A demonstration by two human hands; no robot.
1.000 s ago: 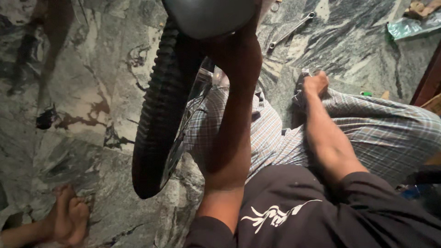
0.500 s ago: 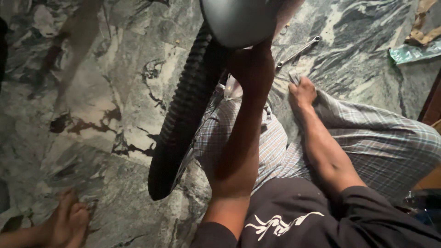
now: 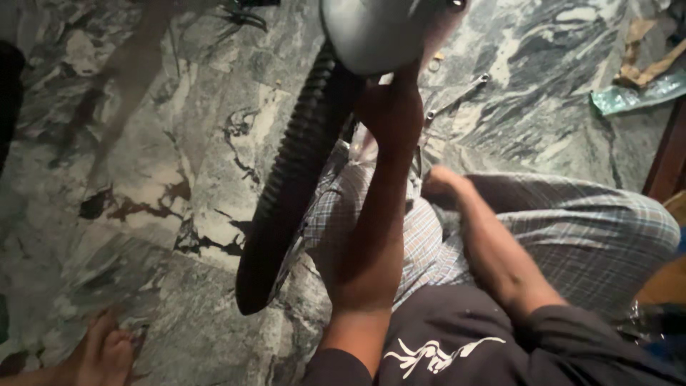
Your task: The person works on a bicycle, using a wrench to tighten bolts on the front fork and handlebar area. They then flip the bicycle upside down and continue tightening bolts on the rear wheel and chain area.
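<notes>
Green-grey marble floor with white and dark veins (image 3: 179,179) fills the view beneath you. Your legs in grey-and-white checked cloth (image 3: 572,236) stretch across the right side. Between them and the bare stone, the black rubber tyre with ribbed tread (image 3: 293,186) stands on edge, slanting from the lower middle up to the top, its tread matte and evenly grooved. Above it sits a smooth grey rounded mudguard (image 3: 371,32). Your left hand (image 3: 391,107) reaches up and grips just under that mudguard, fingers closed. Your right hand (image 3: 443,184) is curled near the wheel's hub; you cannot tell what it holds. A slim metal spanner (image 3: 457,100) lies beyond.
</notes>
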